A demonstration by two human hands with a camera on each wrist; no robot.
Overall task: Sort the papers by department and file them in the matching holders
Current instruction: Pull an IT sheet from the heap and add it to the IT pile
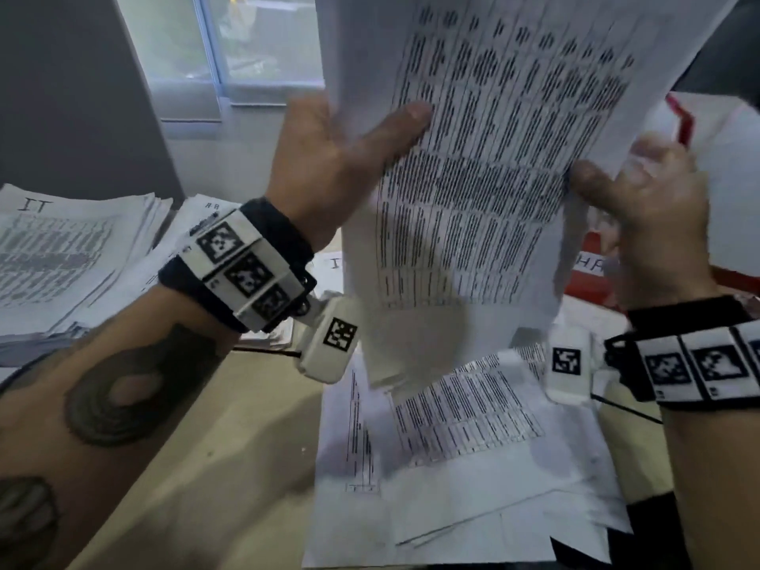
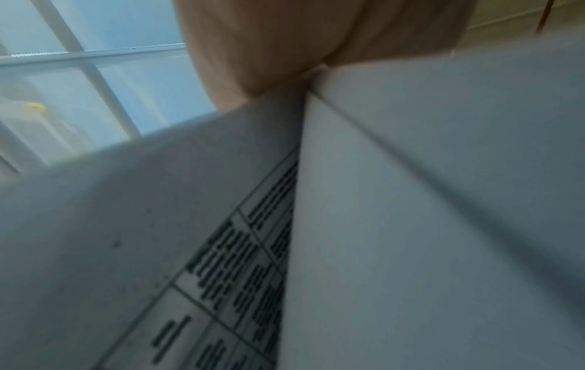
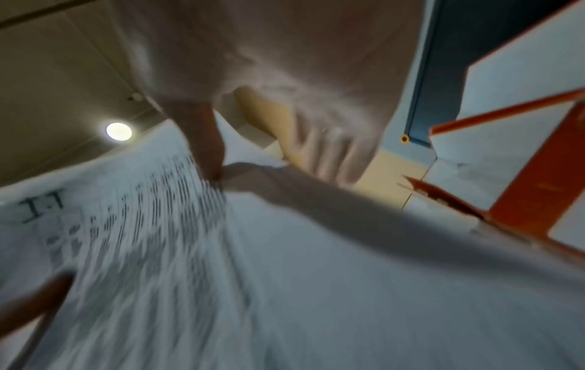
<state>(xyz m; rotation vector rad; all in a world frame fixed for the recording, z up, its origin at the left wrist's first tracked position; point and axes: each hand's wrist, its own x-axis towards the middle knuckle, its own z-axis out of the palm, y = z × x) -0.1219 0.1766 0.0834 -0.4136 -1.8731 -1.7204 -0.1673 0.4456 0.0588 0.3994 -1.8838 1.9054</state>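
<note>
Printed sheets (image 1: pixel 485 158) held upright — loose papers (image 1: pixel 452 466) flat below.

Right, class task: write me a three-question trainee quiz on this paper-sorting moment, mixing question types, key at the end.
1. True or false: both hands hold the raised sheet.
2. Which handwritten label tops the stack at the far left? A) HR B) IT C) Sales
3. Fill in: the holder behind the right hand is coloured ____.

Key: 1 true, the left hand grips its left edge and the right hand its right edge; 2 B; 3 red.
</note>
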